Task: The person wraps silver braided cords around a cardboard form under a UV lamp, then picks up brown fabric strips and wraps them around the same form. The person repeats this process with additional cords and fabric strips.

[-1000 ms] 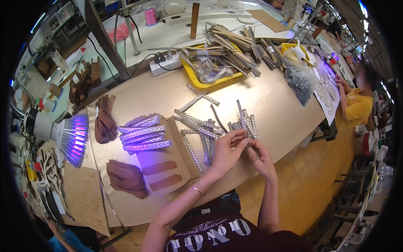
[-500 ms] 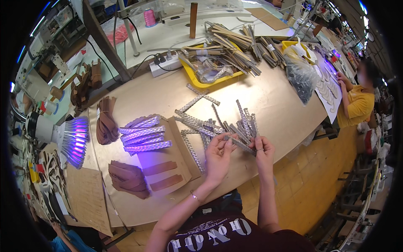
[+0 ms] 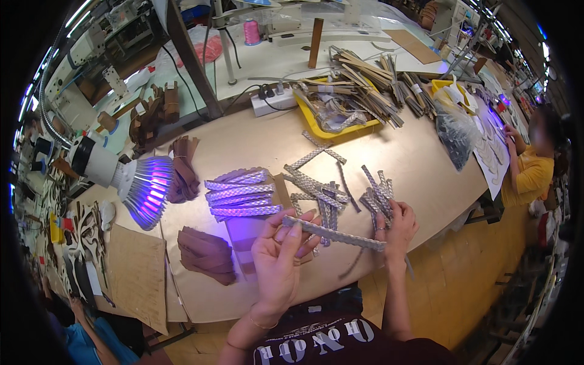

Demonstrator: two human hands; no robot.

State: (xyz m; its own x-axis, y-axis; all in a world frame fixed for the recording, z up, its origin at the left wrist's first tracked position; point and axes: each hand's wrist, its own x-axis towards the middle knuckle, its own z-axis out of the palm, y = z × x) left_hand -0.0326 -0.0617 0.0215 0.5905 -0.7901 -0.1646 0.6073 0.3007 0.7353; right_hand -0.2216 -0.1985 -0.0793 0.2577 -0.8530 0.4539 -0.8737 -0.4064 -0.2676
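My left hand (image 3: 281,255) pinches the left end of a long silvery braided strap (image 3: 334,233), held level above the table's near edge. My right hand (image 3: 395,225) grips the strap's right end and also holds a bunch of similar straps (image 3: 377,196) fanned upward. A neat row of the same straps (image 3: 237,193) lies just left of my hands under purple light. A loose scatter of more straps (image 3: 316,185) lies on the tan table (image 3: 243,140) behind my hands.
A purple lamp (image 3: 143,185) shines from the left. Brown leather pieces (image 3: 207,252) lie front left, more (image 3: 182,167) behind. A yellow tray (image 3: 331,125) with strap bundles stands at the back. A person in yellow (image 3: 529,170) works at the right. A cardboard sheet (image 3: 139,274) lies at the left.
My hands have drawn one strap out of the bunch and now stretch it between them; my left hand has moved left and toward me.
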